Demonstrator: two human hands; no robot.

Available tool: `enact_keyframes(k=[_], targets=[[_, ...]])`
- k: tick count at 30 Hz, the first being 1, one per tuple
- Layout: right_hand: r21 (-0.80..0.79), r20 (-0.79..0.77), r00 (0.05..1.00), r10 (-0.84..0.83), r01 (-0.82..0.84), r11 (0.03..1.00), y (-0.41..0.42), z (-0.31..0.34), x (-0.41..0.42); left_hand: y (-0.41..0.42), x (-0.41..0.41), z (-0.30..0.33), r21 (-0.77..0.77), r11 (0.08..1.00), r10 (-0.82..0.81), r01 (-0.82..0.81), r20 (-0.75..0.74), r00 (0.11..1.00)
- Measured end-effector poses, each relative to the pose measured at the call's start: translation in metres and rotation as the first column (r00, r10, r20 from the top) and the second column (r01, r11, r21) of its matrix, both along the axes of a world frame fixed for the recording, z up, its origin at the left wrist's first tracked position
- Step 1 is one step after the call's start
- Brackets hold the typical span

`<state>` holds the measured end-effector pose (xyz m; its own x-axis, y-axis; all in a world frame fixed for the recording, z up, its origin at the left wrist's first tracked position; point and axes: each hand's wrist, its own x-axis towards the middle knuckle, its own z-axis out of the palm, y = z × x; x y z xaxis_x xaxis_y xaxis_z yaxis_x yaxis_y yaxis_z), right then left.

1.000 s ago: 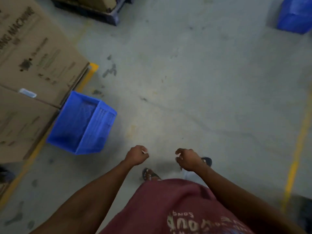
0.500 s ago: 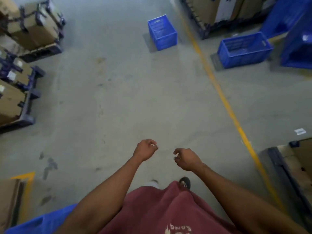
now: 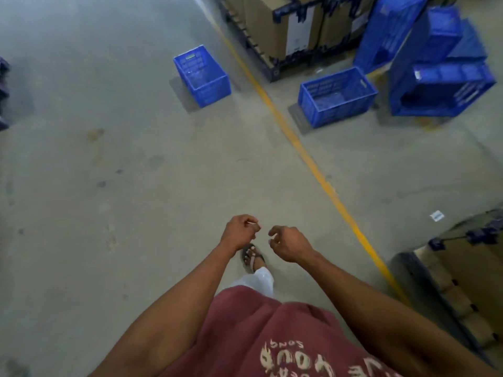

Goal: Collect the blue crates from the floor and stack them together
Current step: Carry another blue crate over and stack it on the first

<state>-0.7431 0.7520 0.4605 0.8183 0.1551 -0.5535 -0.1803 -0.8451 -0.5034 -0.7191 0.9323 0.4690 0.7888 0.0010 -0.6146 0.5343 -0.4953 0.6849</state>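
Observation:
A blue crate stands alone on the concrete floor far ahead, left of the yellow line. A second blue crate sits upright to the right of that line. Beyond it, at the far right, several blue crates lie piled and tilted, and one more crate leans against them. My left hand and my right hand hang in front of my waist with loosely curled fingers, holding nothing, far from every crate.
A yellow floor line runs diagonally from top centre to lower right. Cardboard boxes on a dark pallet stand behind the crates. Another palletised box is at the lower right. A paper scrap lies on the floor.
The view swung away from a crate beside cardboard boxes onto the open floor. The crates ahead have come nearer. Both hands stayed empty in front of me.

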Motion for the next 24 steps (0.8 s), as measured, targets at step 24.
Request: enact_keyframes(k=[24], targets=[[0.063,-0.078,0.960,0.267,-0.263,0.963,0.115,-0.007,0.596,0.142,0.489,0.001,0.052,0.938,0.347,-0.344,-0.063,0.936]])
